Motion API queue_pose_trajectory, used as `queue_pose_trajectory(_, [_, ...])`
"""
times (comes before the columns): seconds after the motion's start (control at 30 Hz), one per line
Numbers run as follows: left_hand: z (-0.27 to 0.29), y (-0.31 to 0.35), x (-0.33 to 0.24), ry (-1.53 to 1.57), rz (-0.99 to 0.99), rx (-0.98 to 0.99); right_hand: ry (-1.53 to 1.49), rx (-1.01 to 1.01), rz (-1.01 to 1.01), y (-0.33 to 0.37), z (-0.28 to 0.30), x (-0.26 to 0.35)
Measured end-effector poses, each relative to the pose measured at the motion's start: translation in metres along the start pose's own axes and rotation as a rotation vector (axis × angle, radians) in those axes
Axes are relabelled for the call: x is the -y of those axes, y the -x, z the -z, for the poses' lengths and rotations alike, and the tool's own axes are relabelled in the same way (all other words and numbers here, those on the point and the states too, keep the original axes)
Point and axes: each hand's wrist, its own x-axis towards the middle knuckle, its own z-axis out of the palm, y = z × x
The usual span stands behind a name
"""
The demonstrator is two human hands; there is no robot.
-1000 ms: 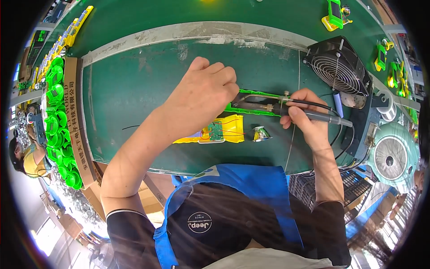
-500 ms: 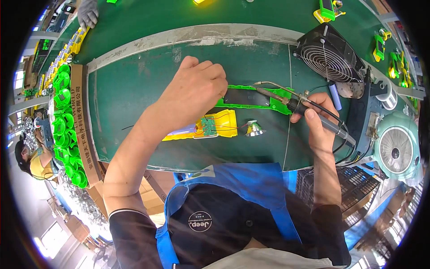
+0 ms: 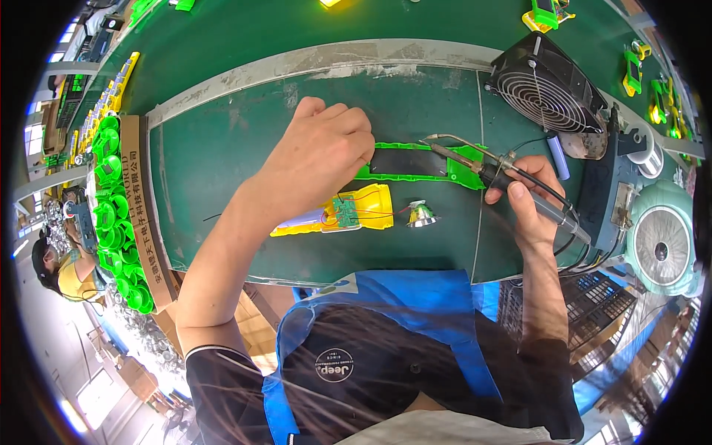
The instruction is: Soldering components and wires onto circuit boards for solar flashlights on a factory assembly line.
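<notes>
My right hand (image 3: pixel 535 194) grips a soldering iron (image 3: pixel 512 181) with a thin bent metal tube clamped along it. Its tip points left, over a long green plastic housing (image 3: pixel 467 175) with a dark panel in the middle. At the housing's left end is my left hand (image 3: pixel 326 144), fingers curled closed; whatever they pinch is hidden. Nearer me lies a yellow housing half (image 3: pixel 380 206) holding a green circuit board (image 3: pixel 345 211) and a pale cylindrical battery cell (image 3: pixel 300 220), partly behind my left forearm. A thin wire links it to a silver reflector cup (image 3: pixel 421 214).
A black fan (image 3: pixel 545 85) stands at the back right, a blue cell (image 3: pixel 556 157) beside it. Farther right are a solder spool (image 3: pixel 647 152) and a pale green fan (image 3: pixel 660 248). Along the left edge a cardboard box (image 3: pixel 137 215) borders stacked green rings (image 3: pixel 111 222).
The grey-gloved hand at the far left has gone out of view. The picture has shifted slightly. Both my hands keep nearly the same places over the green housing.
</notes>
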Motion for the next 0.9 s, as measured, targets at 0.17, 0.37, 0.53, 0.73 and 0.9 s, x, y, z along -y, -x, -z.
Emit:
queue_pose_trajectory(0.17, [-0.001, 0.0, 0.001, -0.013, -0.014, -0.016, -0.022, -0.028, -0.008, -0.001, -0.003, -0.001])
queue_pose_trajectory(0.37, [-0.001, 0.001, 0.006, 0.039, -0.01, 0.027, -0.028, -0.025, -0.072, -0.002, -0.005, 0.0])
queue_pose_trajectory(0.53, [0.016, 0.017, -0.001, 0.149, 0.022, -0.173, 0.015, -0.111, -0.055, 0.006, -0.003, 0.003])
queue_pose_trajectory(0.73, [-0.015, 0.038, -0.041, 0.073, 0.181, -0.277, 0.065, -0.201, 0.176, -0.013, -0.017, -0.003])
queue_pose_trajectory(0.9, [-0.031, 0.041, -0.048, 0.037, 0.075, -0.457, -0.124, -0.189, 0.221, -0.038, -0.038, -0.024])
